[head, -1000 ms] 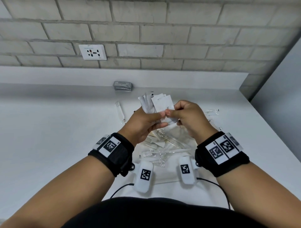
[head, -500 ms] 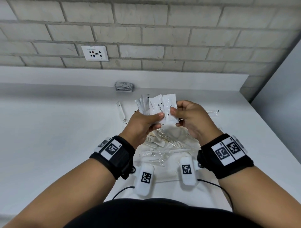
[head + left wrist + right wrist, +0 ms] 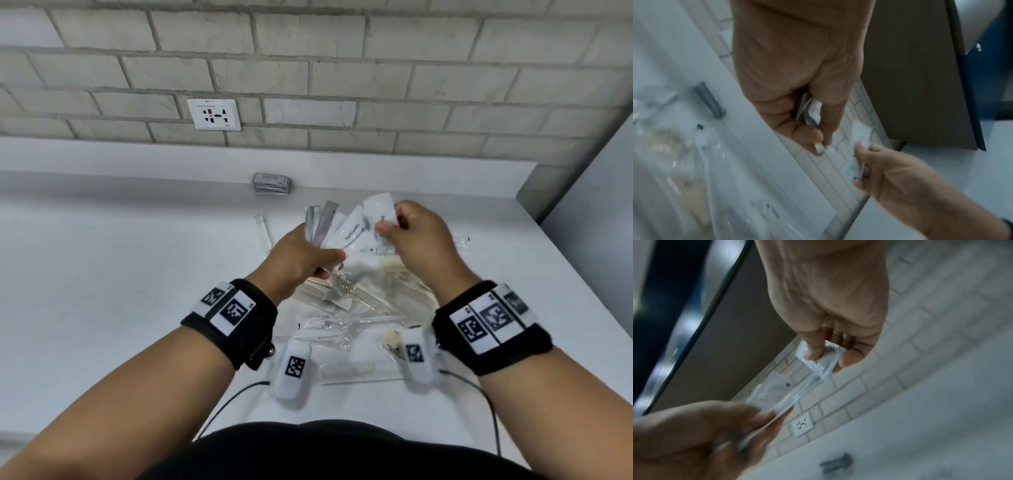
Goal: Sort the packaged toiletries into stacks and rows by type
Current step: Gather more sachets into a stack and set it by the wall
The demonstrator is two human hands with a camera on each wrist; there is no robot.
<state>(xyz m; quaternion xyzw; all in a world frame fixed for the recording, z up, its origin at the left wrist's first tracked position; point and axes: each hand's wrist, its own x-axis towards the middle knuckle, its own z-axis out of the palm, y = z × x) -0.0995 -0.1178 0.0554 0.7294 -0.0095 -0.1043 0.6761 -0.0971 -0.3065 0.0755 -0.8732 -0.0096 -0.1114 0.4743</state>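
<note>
My left hand (image 3: 308, 255) grips a fanned bunch of white and grey sachets (image 3: 337, 228) above the white table (image 3: 102, 274). My right hand (image 3: 414, 236) pinches one white sachet (image 3: 378, 209) at the right side of the fan, between thumb and fingers. In the right wrist view the same white sachet (image 3: 818, 361) sits under my thumb, with the left hand's bunch (image 3: 774, 395) just below it. In the left wrist view the left hand (image 3: 809, 116) is curled round its sachets (image 3: 812, 112). Under the hands lies a pile of wrapped combs and toothbrushes (image 3: 359, 308).
A small stack of dark grey packets (image 3: 272, 183) lies at the back of the table by the wall ledge. A clear wrapped item (image 3: 263, 233) lies left of the hands, another (image 3: 462, 240) at the right. A wall socket (image 3: 214, 114) sits in the brick wall.
Both hands have risen and drifted right. The right hand has drawn one white sachet up and away from the fan held in the left hand.
</note>
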